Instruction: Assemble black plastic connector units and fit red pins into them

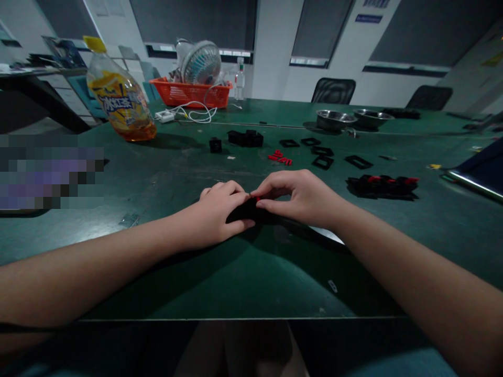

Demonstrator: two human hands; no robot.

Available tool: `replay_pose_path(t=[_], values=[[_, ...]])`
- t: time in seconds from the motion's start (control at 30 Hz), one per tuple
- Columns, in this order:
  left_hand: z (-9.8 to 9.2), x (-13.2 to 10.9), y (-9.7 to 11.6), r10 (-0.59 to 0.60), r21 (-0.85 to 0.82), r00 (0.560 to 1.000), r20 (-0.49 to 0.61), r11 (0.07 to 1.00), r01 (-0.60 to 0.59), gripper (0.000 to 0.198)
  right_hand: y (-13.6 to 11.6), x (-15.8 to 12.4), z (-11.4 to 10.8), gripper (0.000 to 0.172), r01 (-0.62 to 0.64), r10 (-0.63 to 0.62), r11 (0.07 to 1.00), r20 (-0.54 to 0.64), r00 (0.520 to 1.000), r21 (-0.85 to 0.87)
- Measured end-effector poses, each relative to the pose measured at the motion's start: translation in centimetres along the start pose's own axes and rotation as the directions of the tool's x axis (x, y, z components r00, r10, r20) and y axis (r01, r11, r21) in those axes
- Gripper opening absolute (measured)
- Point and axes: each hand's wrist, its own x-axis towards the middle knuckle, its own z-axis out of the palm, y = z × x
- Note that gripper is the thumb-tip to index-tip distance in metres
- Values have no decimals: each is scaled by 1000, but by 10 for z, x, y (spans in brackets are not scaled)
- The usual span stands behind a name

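My left hand point(216, 213) is closed round a black part point(244, 209) low over the green table point(236, 283). From the right, my right hand point(301, 199) pinches a small red piece point(258, 198) at the top of that black part. The fingertips of both hands nearly meet there. Much of the black part is hidden by my fingers. Beyond my hands lie several loose red pieces point(280, 157) and several flat black frames point(323, 162). Black blocks point(246, 138) stand farther back, with a single black block point(215, 145) to their left.
Black parts with red pieces point(383, 186) lie at the right. A tea bottle point(120, 99) stands at the left, near a white cable point(196, 113) and a red basket point(188, 94) holding a fan. Two metal bowls point(336, 120) point(372, 119) sit at the back right.
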Motion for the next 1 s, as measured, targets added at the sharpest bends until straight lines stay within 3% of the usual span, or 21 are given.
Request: replay_pose_path(t=[1.0], values=[[0, -1, 0, 12, -3, 1000, -2, 1000, -12, 43, 0, 0, 1, 15, -49, 49, 998, 4, 999, 45]])
